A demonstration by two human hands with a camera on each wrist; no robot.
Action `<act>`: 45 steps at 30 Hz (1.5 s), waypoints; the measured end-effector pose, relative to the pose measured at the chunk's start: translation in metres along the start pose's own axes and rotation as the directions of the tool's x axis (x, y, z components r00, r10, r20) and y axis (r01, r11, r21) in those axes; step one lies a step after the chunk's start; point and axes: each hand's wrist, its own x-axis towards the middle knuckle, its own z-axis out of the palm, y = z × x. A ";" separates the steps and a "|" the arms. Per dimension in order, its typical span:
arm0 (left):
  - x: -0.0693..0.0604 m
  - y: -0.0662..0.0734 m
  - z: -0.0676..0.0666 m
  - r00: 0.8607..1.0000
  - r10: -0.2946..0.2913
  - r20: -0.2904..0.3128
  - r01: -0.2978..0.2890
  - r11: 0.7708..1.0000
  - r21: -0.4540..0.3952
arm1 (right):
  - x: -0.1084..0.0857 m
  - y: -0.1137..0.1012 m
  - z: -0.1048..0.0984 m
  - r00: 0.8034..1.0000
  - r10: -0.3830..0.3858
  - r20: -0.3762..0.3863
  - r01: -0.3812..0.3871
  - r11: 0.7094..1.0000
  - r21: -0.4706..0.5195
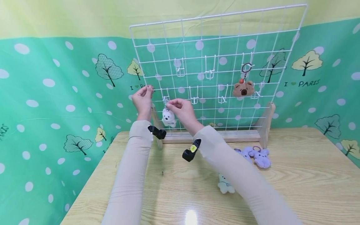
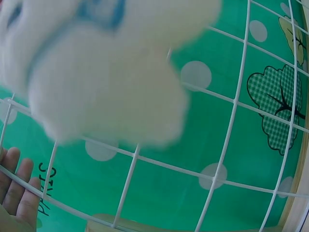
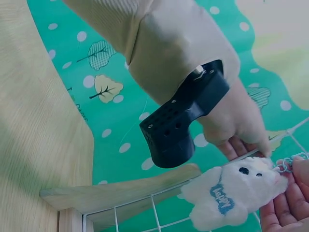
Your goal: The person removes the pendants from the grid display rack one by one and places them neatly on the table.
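A white plush keychain (image 1: 168,118) hangs at the lower-left hook (image 1: 165,98) of a white wire grid rack (image 1: 201,59). My right hand (image 1: 184,114) pinches its metal clasp between thumb and forefinger. Whether the clasp is over the hook cannot be told. The left hand (image 1: 142,101) grips the rack's left edge wire, with fingers behind it in the left wrist view. Blue lettering shows on the plush's belly (image 3: 223,199) in the right wrist view. A brown bear-head keychain (image 1: 243,88) hangs from a hook on the rack's right side.
Purple plush keychains (image 1: 261,158) lie on the wooden table (image 1: 174,193) at right. A pale green plush (image 1: 225,184) is partly hidden by my right sleeve. Several other hooks (image 1: 209,73) sit on the grid, which stands in a wooden base (image 1: 265,125) before a green cloth.
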 end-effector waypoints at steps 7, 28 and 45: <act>0.000 -0.001 -0.001 1.000 0.007 0.000 -0.007 1.000 -0.010 | -0.020 0.000 -0.024 1.000 0.018 0.006 -0.018 1.000 0.005; 0.001 -0.001 0.001 1.000 -0.005 0.012 0.005 1.000 -0.023 | -0.094 0.015 -0.127 0.999 0.048 -0.013 -0.049 0.992 -0.118; 0.001 0.000 0.000 1.000 -0.020 0.006 0.020 0.999 -0.034 | -0.152 0.039 -0.198 0.988 0.147 -0.052 -0.156 0.926 -0.345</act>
